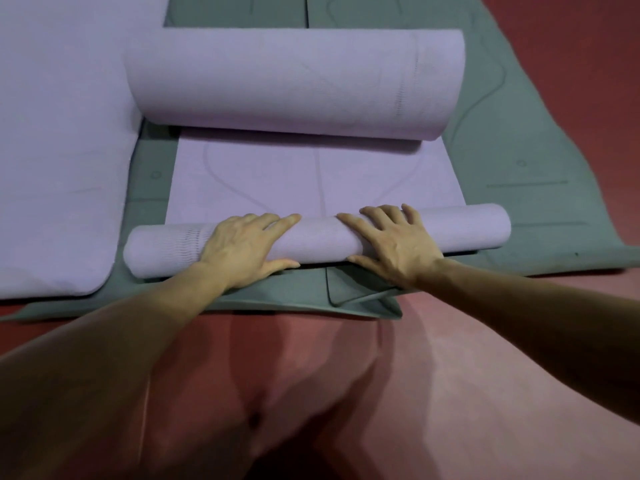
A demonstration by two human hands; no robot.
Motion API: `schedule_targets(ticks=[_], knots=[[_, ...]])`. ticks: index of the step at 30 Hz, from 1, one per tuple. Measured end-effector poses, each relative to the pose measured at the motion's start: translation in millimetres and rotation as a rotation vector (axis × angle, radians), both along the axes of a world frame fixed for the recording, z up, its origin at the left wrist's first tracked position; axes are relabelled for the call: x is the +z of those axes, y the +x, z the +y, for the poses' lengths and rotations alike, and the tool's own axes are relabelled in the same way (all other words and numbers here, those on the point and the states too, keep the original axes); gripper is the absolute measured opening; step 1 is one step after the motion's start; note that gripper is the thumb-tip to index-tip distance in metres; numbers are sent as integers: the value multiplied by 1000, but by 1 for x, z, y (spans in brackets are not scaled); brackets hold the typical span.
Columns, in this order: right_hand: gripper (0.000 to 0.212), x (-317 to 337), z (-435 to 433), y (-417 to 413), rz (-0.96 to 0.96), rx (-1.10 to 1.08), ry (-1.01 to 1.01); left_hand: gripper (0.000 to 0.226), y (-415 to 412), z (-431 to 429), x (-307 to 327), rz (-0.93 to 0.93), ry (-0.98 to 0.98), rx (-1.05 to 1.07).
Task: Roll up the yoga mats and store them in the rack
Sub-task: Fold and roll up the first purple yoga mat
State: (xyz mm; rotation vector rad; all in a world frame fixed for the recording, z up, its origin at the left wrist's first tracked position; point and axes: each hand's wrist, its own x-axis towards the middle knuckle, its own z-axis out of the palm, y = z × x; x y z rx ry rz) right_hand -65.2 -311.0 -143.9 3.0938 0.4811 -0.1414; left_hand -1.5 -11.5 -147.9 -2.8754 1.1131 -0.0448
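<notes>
At 12 o'clock from my left hand [242, 247] and right hand [394, 244], the flat stretch [311, 174] of lilac mat gives low, open room as far as the thick roll [294, 81], which lies across the whole way. The thin roll [318, 240] under my palms bars the way down to the green mat [519, 140]. At 9 o'clock a second lilac mat [62, 133] lies flat, easy to pass over. At 3 and 6 o'clock the red floor [346, 375] is open.

Lilac mat [311, 174] half-rolled, atop flat green mat [519, 150].
</notes>
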Motion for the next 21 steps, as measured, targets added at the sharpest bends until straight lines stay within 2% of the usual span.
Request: schedule_targets(ticks=[11,15,19,21], knots=[[70,20,-6,-55,-2,94,24,81,-62,10,9,6,-86,-5],[73,20,-3,-50,130,78,-16,88,-63,9,5,190,-93,53],[80,19,-8,-35,243,66,-6,84,-69,7,-2,74,-123,-2],[83,21,-10,-23,311,68,25,85,-70,3,-4,73,-143,15]])
